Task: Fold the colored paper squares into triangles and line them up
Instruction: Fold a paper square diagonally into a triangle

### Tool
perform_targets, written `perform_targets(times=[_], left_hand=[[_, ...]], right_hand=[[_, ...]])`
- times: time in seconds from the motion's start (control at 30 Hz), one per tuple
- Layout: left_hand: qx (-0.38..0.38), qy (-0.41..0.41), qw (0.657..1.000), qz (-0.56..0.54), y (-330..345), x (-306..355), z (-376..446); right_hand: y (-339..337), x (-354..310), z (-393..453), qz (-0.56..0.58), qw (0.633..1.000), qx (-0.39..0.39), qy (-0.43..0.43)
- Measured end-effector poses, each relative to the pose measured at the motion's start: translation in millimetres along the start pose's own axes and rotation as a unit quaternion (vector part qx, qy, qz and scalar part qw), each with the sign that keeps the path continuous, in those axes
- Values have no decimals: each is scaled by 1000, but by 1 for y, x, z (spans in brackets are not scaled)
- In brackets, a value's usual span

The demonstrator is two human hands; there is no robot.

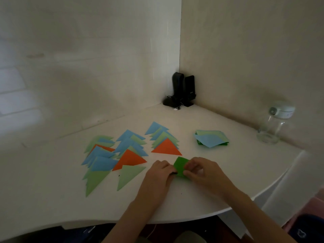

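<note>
A single wide-angle view from the person's head looks forward and down onto the white counter (pixel 175 204), close enough that both forearms enter from the bottom edge. It faces the room's corner, where two walls meet behind the counter. The lens bends straight edges near the frame's borders.

L hand (pixel 160 170): my forearm comes in from below, palm down, fingers curled, pinching the green paper (pixel 180 168). R hand (pixel 201 170): fingers bent, thumb and forefinger pinching the same sheet's right side.
</note>
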State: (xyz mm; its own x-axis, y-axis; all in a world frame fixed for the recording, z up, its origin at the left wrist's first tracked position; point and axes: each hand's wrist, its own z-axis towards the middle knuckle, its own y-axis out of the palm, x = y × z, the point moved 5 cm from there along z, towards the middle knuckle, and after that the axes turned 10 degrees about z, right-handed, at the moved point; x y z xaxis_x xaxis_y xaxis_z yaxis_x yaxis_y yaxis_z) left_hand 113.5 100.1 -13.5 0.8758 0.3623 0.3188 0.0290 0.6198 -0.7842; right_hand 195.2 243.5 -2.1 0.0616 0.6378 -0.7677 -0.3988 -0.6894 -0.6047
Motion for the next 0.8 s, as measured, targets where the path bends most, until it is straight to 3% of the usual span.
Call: perform_targets(times=[0.23, 0.43, 0.63, 0.8], left_hand=[[-10, -24, 1000, 9, 4, 7, -1], [-25, -58, 998, 14, 4, -3, 4], [-23, -163, 985, -46, 2, -18, 7], [-36, -188, 981, 25, 10, -15, 9]], right_hand=[[0, 6, -10, -54, 996, -33, -68], [6, 10, -2, -76, 995, 15, -57], [6, 20, 3, -56, 997, 50, -11], [9, 17, 3, -69, 994, 88, 13]])
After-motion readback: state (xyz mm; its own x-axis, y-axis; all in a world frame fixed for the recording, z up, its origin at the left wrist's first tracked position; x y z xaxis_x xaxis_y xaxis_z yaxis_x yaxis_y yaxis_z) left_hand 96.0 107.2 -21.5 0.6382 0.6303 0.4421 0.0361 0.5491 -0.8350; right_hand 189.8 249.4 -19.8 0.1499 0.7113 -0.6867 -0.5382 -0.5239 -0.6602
